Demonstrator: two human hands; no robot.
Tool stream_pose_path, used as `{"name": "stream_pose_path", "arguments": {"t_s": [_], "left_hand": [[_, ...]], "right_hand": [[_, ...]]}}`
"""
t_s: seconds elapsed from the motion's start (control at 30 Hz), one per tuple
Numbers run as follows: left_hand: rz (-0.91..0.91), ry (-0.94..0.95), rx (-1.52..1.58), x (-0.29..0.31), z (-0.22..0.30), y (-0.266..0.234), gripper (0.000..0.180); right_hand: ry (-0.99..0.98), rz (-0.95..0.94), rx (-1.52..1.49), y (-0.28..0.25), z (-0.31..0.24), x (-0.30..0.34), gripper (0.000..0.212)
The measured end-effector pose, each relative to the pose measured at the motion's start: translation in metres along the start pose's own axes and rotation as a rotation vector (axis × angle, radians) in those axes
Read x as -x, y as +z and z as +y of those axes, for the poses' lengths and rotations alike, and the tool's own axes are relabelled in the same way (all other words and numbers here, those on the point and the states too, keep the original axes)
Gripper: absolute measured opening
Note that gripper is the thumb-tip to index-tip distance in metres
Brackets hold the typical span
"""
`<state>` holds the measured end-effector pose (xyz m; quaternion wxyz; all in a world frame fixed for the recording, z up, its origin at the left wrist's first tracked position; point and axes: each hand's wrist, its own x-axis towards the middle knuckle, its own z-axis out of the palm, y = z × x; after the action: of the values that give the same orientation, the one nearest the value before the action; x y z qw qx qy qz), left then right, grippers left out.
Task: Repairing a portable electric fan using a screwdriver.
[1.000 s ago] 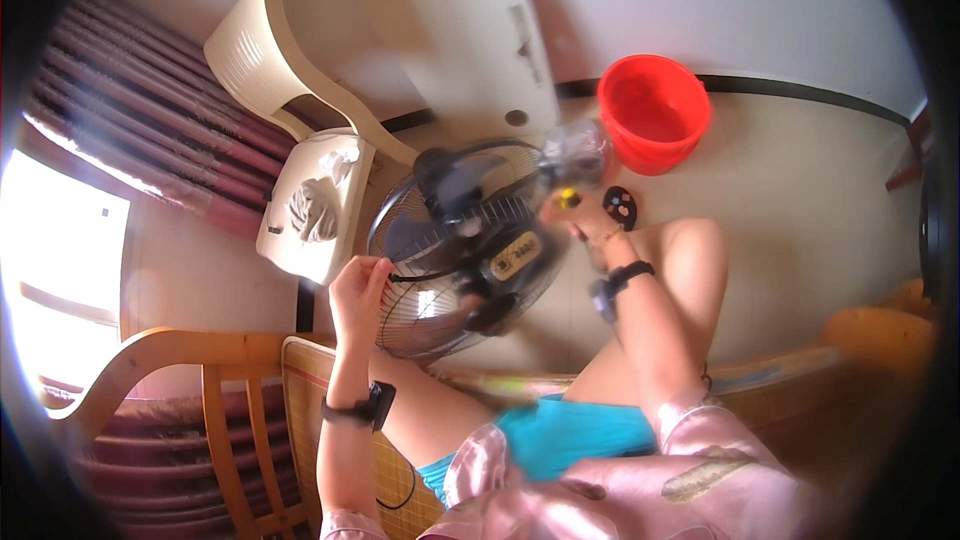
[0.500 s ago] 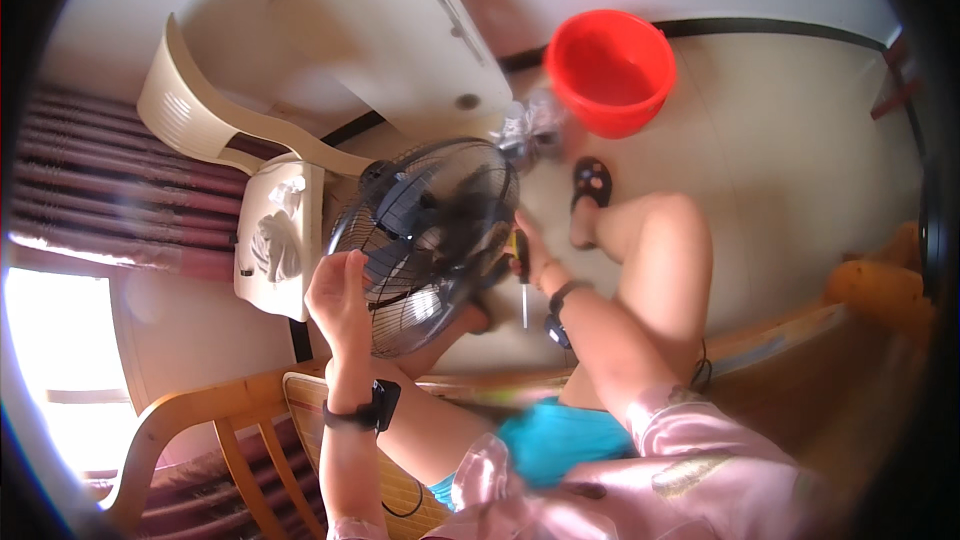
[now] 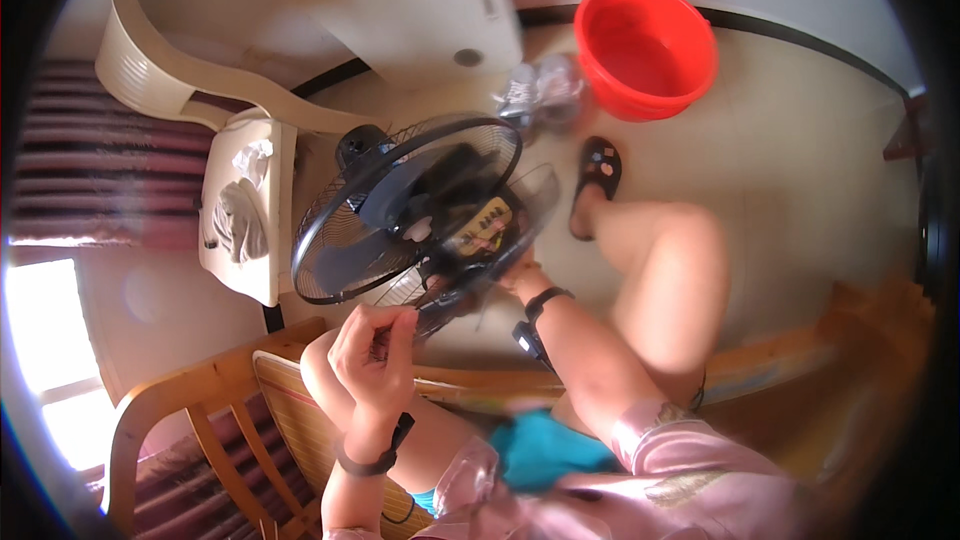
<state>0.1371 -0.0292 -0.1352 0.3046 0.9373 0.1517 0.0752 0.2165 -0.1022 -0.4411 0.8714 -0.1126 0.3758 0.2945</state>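
Note:
A black electric fan stands before me, its rear guard (image 3: pixel 305 280) and grey-blue blades (image 3: pixel 385 200) exposed. The front grille (image 3: pixel 540 195), smeared by motion, stands apart from the rear guard on the near right side. My left hand (image 3: pixel 372 355) is closed in a pinch at the grille's near edge. My right hand (image 3: pixel 520 270) is closed at the grille's right edge, fingers partly hidden behind its wires. A screwdriver (image 3: pixel 497 233) with a yellow-and-black handle shows dimly in that hand. Through the wires appears the fan's yellowish control panel (image 3: pixel 485 220).
A red bucket (image 3: pixel 640 105) stands on the floor at far right, beside grey shoes (image 3: pixel 540 90). Left of the fan is a cream chair (image 3: pixel 215 260) with cloths on its seat. A white panel with a handle (image 3: pixel 430 10) leans behind. Wooden bed rails (image 3: pixel 170 395) lie near left.
The front grille has come away from the rear guard, toward me. My left hand has moved right and nearer with it; my right hand has shifted slightly left and nearer. The view has shifted a little.

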Motion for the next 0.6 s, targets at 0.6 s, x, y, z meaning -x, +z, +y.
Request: {"name": "stream_pose_path", "arguments": {"t_s": [0.6], "left_hand": [[0.033, 0.333, 0.278, 0.006, -0.03, 0.004, 0.017]], "right_hand": [[-0.045, -0.073, 0.101, -0.031, -0.008, -0.038, 0.052]]}}
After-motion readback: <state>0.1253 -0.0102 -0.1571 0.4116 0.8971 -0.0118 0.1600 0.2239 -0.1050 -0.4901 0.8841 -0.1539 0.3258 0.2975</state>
